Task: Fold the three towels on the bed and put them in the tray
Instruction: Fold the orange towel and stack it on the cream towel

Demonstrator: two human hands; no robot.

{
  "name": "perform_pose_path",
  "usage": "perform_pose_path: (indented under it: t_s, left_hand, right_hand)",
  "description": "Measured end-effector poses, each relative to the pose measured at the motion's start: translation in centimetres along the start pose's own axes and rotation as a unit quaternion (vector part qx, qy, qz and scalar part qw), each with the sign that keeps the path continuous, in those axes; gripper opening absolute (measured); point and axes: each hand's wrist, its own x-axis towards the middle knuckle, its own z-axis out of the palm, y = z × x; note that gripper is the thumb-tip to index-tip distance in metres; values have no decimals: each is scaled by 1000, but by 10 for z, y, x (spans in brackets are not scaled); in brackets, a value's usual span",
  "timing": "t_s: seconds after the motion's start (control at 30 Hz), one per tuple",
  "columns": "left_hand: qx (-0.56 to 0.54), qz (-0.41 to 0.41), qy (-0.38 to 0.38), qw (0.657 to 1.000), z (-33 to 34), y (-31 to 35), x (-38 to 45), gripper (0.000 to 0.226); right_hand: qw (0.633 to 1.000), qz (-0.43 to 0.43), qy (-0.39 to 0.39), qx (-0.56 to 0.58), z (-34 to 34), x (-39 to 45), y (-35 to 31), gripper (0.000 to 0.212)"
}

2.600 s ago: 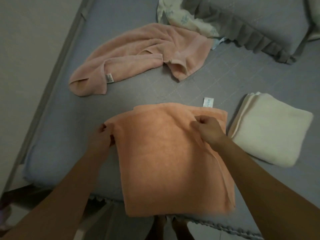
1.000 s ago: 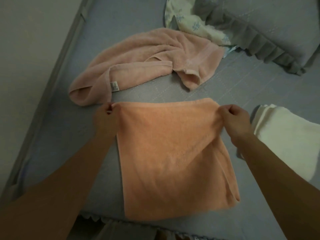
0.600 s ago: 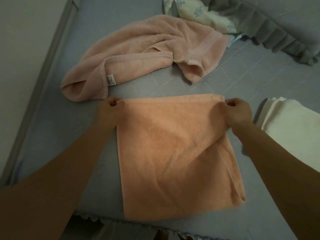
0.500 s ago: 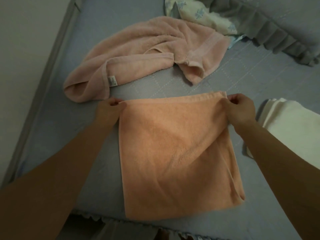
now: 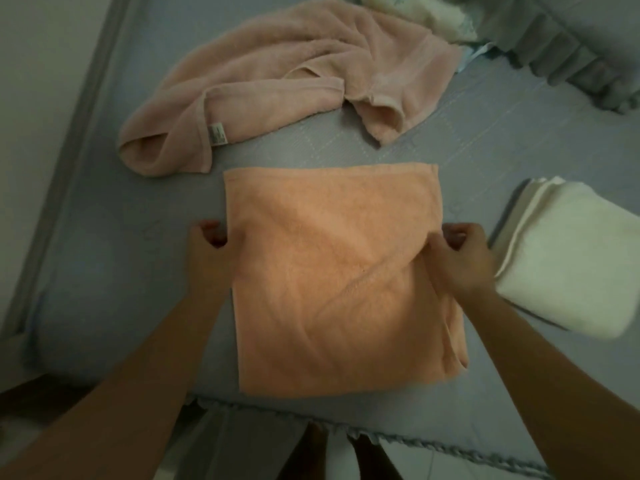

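Note:
An orange towel [image 5: 332, 282] lies folded into a flat square near the bed's front edge. My left hand [image 5: 207, 254] curls its fingers on the towel's left edge, about halfway down. My right hand [image 5: 460, 261] pinches the right edge at the same height, where the layers bunch a little. A pink towel [image 5: 287, 81] lies crumpled farther back, with a white label showing. A white towel [image 5: 568, 258] sits folded to the right, close to my right hand. No tray is in view.
The grey quilted bed [image 5: 519, 147] ends in a frilled edge [image 5: 398, 434] just in front of me. A frilled grey pillow [image 5: 568, 46] and a patterned cloth [image 5: 426, 12] lie at the back right. A pale wall [image 5: 41, 98] runs along the bed's left side.
Both hands have left the towel's far corners and come back toward me to the middle of its side edges. The towel's far edge now lies flat.

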Motion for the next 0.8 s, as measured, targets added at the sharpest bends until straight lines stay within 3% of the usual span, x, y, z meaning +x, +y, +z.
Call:
perform_pose_path:
  t_s: [0.13,0.3,0.4,0.47,0.6,0.67,0.8]
  left_hand:
    - [4,-44,-89,995,-24,-49,-67,21]
    - [56,-85,-198,975,-36,-84,-114,36]
    - [70,-88,-194,975,-34,-86,-121,36]
    - [75,-95,-178,976,-33,-85,-122,37]
    - [58,-118,-159,979,-36,-86,-126,44]
    - [32,-139,-165,976,-36,-88,-133,43]
    - [11,-154,-194,969,-37,-92,-153,26]
  right_hand:
    - [993,-28,-45,-103,-15,-56,45,25]
    - [970,-10,-132,-205,-19,-71,54,37]
    - [969,2,-161,-186,-30,-61,47,16]
    - [970,-10,-170,-173,-40,-56,46,24]
    - [987,-49,-109,-103,-66,-69,61,21]
    - [993,-3,-101,-66,-75,-84,83,20]
    - [980,106,-156,-59,-74,-94,119,11]
